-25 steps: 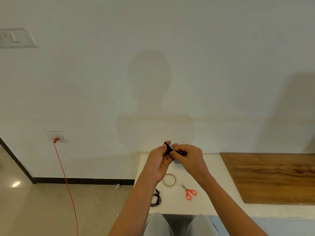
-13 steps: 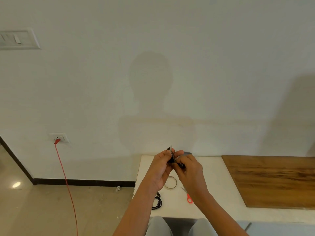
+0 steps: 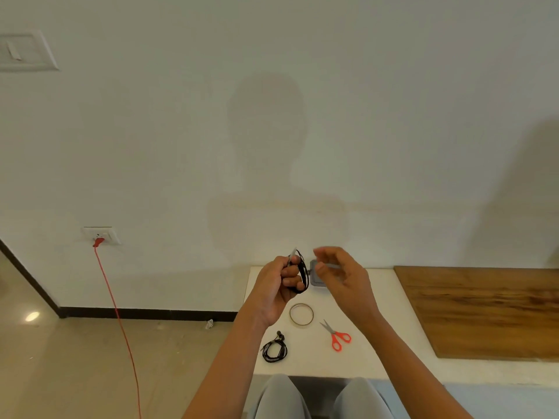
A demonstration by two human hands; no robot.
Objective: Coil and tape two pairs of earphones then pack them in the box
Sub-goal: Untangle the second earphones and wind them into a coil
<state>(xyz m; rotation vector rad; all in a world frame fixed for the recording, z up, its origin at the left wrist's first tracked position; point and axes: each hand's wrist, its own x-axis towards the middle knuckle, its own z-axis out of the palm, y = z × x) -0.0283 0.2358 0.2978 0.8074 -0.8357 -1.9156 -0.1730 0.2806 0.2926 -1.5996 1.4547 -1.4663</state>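
Note:
My left hand (image 3: pixel 279 282) grips a coiled pair of black earphones (image 3: pixel 303 275) above the white table (image 3: pixel 381 343), its fingers curled round the coil. My right hand (image 3: pixel 341 275) hovers just right of the coil with fingers loosely spread, holding nothing. Behind it lies a small grey box (image 3: pixel 317 278), partly hidden by that hand. A second coiled pair of black earphones (image 3: pixel 274 349) lies near the table's front left edge. A clear tape roll (image 3: pixel 301 315) lies flat in the middle.
Red-handled scissors (image 3: pixel 337 337) lie right of the tape roll. A wooden board (image 3: pixel 484 309) covers the table's right part. A red cable (image 3: pixel 118 322) hangs from a wall socket at the left. My knees show below the table's front edge.
My right hand has let go of the earphone coil and drawn off to the right, opening. The view has tilted down, showing more of the table.

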